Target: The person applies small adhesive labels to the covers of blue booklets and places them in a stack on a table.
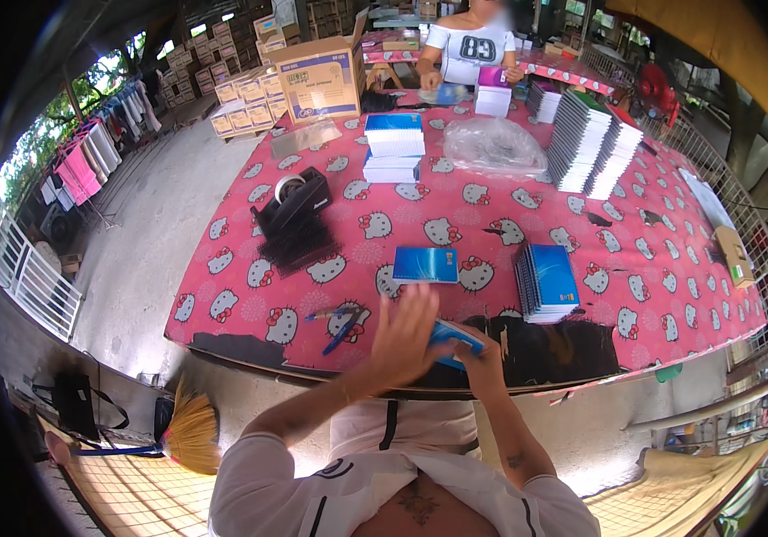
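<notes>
Close to the table's front edge my right hand [484, 365] grips a blue notebook [452, 336], which is tilted and partly covered by my hands. My left hand [404, 338] is beside it, slightly blurred, its fingers stretched out and holding nothing I can see. Just beyond its fingertips a blue notebook [426, 264] lies flat. To the right stands a stack of blue spiral notebooks [549, 285]. Pens [341, 329] lie left of my left hand.
A black tape dispenser [297, 202] sits at the left. Farther back are notebook stacks [394, 136], clear plastic [495, 146], tall notebook piles [578, 139] and a cardboard box [320, 80]. Across the table a person [471, 45] handles notebooks. The pink tablecloth [375, 224] is torn near me.
</notes>
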`<state>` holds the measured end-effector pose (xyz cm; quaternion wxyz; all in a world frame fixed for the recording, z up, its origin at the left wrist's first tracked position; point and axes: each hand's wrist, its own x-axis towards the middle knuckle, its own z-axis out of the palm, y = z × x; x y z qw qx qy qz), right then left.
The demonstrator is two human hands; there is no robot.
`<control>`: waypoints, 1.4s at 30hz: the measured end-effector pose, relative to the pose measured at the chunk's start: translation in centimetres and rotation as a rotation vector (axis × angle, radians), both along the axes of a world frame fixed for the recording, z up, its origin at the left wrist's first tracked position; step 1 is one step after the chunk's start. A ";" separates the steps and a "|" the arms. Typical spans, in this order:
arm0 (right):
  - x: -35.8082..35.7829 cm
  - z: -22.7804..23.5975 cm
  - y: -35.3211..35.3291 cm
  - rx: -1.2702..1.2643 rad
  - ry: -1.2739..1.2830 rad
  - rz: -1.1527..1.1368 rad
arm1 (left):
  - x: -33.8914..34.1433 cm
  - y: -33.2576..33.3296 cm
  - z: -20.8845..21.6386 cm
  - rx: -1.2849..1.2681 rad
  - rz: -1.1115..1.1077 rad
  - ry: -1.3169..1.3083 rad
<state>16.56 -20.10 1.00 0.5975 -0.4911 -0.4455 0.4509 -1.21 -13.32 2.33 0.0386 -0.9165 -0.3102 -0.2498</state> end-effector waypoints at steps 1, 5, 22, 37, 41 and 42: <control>-0.7 0.2 0.1 -0.004 0.014 -0.001 | 0.7 2.2 2.7 0.064 0.076 0.025; 0.0 1.7 -0.5 -0.024 0.078 -0.114 | 0.1 -2.7 -3.0 -0.056 -0.080 -0.018; 1.6 -0.9 -0.2 0.027 -0.248 0.043 | 0.6 -4.6 -7.1 0.017 -0.140 0.015; 1.2 -2.0 -0.2 0.118 -0.356 -0.016 | 1.4 -4.4 -5.4 -0.054 -0.126 0.035; 1.4 -2.4 0.0 0.072 -0.339 0.009 | 3.5 -1.9 -0.4 -0.057 -0.068 0.076; 1.4 -2.6 -0.1 0.051 -0.319 0.025 | 2.9 -2.4 -1.5 -0.039 -0.083 0.066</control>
